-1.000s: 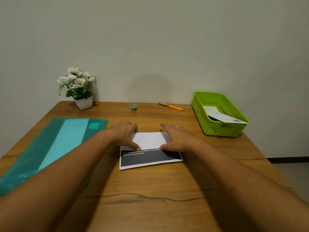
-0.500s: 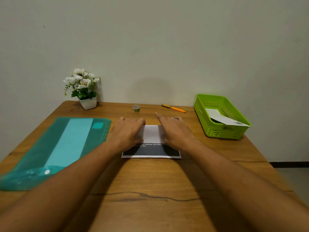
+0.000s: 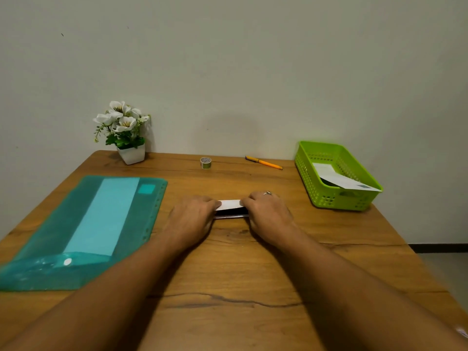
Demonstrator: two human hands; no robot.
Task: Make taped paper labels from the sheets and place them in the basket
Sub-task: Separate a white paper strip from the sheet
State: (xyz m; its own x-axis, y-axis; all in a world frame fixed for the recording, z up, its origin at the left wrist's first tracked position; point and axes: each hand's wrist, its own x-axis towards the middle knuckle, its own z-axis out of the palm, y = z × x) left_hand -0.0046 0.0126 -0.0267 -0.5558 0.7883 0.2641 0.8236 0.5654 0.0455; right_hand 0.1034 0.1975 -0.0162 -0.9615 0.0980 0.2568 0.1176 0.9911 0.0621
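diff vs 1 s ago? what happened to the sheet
The left hand and right hand folded the sheet again: it went from a wide piece with a broad dark band to a narrow strip, gripped at both ends. Tape roll, pen, basket and folder stayed put.

Two hands are showing over one worktop (image 3: 228, 269): a left hand (image 3: 190, 219) and a right hand (image 3: 268, 216). Two paper pieces are lying in view: one folded sheet (image 3: 230, 204) and one paper label (image 3: 336, 178) in the single basket (image 3: 336, 201). One tape roll (image 3: 206, 162), one pen (image 3: 263, 162), one folder (image 3: 50, 236), one flower pot (image 3: 131, 154) and one ring (image 3: 268, 193) are sitting there too.
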